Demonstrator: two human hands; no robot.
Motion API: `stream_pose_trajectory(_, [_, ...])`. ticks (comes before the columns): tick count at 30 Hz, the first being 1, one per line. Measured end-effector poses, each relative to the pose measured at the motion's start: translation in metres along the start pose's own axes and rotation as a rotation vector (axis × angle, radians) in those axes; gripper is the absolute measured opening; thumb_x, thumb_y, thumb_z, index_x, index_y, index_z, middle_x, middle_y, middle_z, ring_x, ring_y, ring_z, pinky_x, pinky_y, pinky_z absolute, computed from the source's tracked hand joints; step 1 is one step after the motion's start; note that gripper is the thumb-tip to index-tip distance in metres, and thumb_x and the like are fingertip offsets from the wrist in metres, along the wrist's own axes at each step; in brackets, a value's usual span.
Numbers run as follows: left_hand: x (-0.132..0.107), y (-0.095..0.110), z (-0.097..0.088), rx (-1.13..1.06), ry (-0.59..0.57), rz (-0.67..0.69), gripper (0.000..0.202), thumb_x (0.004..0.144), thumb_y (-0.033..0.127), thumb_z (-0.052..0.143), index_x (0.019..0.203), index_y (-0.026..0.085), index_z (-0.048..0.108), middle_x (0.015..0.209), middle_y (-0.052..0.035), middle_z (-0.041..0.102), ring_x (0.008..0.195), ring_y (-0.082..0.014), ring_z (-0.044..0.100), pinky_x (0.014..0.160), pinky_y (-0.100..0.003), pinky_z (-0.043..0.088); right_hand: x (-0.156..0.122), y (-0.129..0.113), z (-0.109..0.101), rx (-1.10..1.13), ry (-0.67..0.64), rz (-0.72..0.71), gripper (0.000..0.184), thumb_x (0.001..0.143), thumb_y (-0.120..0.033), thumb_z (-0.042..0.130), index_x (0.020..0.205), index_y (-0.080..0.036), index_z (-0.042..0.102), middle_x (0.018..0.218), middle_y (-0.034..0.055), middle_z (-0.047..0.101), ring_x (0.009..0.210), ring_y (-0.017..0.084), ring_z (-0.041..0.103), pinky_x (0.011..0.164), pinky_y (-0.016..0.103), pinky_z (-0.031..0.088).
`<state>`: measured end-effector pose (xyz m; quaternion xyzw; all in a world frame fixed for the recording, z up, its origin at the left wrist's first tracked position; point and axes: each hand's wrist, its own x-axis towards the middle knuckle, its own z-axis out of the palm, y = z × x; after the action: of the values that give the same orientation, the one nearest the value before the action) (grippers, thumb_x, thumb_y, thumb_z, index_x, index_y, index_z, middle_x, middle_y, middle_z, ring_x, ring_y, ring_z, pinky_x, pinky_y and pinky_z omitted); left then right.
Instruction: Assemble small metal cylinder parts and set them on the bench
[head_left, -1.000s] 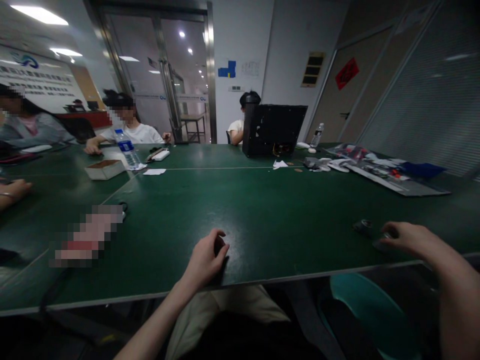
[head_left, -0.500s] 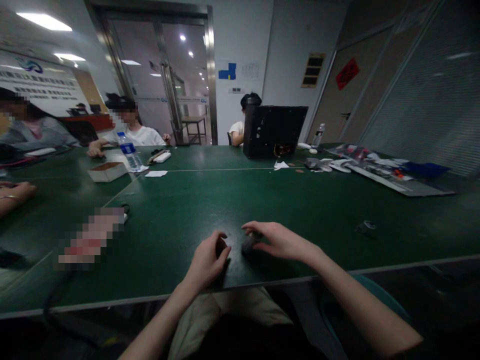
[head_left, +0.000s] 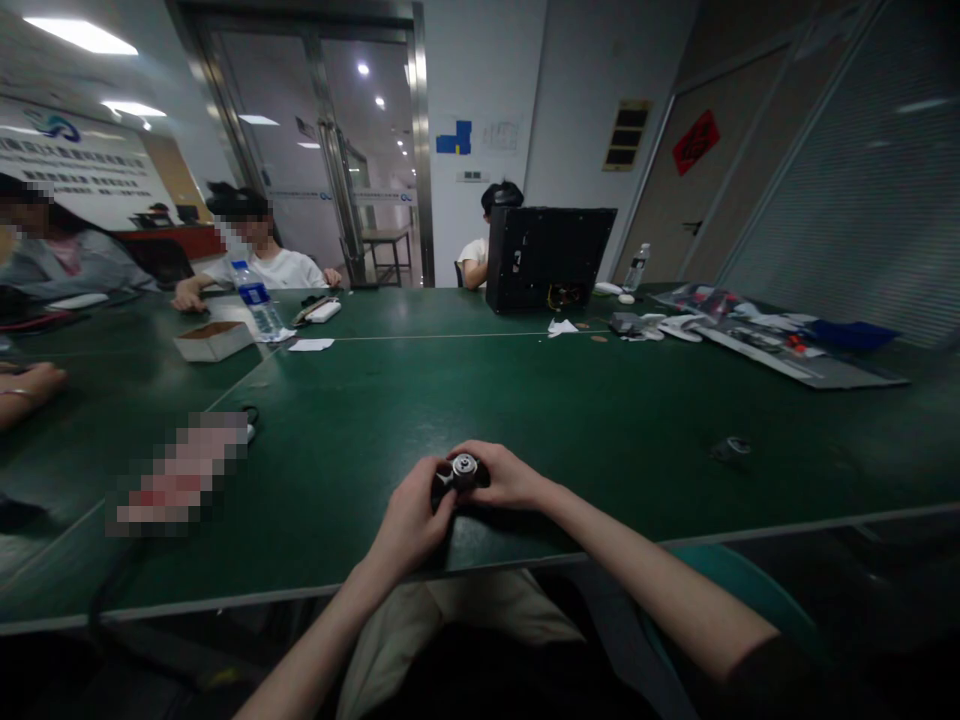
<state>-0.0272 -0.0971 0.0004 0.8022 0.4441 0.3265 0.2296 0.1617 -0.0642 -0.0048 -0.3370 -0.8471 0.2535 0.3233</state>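
Note:
Close to the table's front edge, my left hand (head_left: 414, 512) and my right hand (head_left: 510, 474) meet around a small dark round part with a silver metal top (head_left: 465, 465). Its metal face points up, and a small knob shows at its centre. The fingers of my right hand curl behind and beside it. My left fingers and thumb close on its left side, where something dark and shiny shows between them; whether that is a separate piece I cannot tell. Off to the right lies another small dark part with a silver rim (head_left: 735, 448).
The green table (head_left: 360, 400) carries a blurred-out flat object (head_left: 184, 470) at left, a white box (head_left: 215, 341), a water bottle (head_left: 257, 303), a black case (head_left: 551, 258) and a cluttered board (head_left: 795, 350). Several other people sit around it.
My right hand has moved left with the dark part and now meets my left hand. The part's metal top now faces up. My left hand has closed in on it.

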Motion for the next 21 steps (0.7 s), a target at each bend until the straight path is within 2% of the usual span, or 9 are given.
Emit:
stream_pose_trajectory(6, [0.0003, -0.0013, 0.0004, 0.022, 0.0, -0.007, 0.022, 0.08, 0.02, 0.051, 0.102, 0.018, 0.053, 0.096, -0.0072, 0.062, 0.084, -0.0203, 0.059, 0.075, -0.032, 0.047, 0.0002, -0.002, -0.0031, 0.002, -0.067, 0.011, 0.055, 0.065, -0.029, 0.073, 0.115, -0.017, 0.052, 0.106, 0.0062, 0.062, 0.094, 0.02, 0.059, 0.082, 0.03, 0.045])
stream_pose_trajectory(12, [-0.0001, -0.0011, 0.0005, 0.01, -0.004, -0.005, 0.022, 0.081, 0.021, 0.051, 0.102, 0.019, 0.053, 0.097, -0.007, 0.063, 0.086, -0.0203, 0.06, 0.075, -0.031, 0.046, -0.0005, -0.0012, -0.003, -0.012, -0.092, 0.01, 0.053, 0.065, -0.013, 0.064, 0.116, -0.018, 0.05, 0.105, 0.0045, 0.063, 0.091, 0.018, 0.059, 0.08, 0.028, 0.044])
stream_pose_trajectory(16, [-0.0012, 0.0003, 0.0001, -0.015, -0.006, -0.01, 0.025, 0.08, 0.02, 0.052, 0.105, 0.019, 0.052, 0.1, -0.007, 0.063, 0.087, -0.0204, 0.06, 0.076, -0.031, 0.047, -0.0001, -0.0015, 0.0005, -0.013, -0.077, 0.041, 0.047, 0.067, -0.017, 0.064, 0.113, -0.018, 0.052, 0.1, 0.0039, 0.064, 0.087, 0.018, 0.06, 0.077, 0.026, 0.045])
stream_pose_trajectory(21, [-0.0008, 0.003, -0.0015, -0.028, 0.002, -0.009, 0.028, 0.081, 0.024, 0.054, 0.109, 0.019, 0.051, 0.103, -0.0073, 0.062, 0.091, -0.021, 0.06, 0.08, -0.032, 0.046, 0.0011, -0.0036, 0.0032, -0.066, -0.051, 0.064, 0.048, 0.069, -0.021, 0.066, 0.115, -0.018, 0.052, 0.103, 0.0055, 0.064, 0.091, 0.019, 0.06, 0.079, 0.028, 0.045])
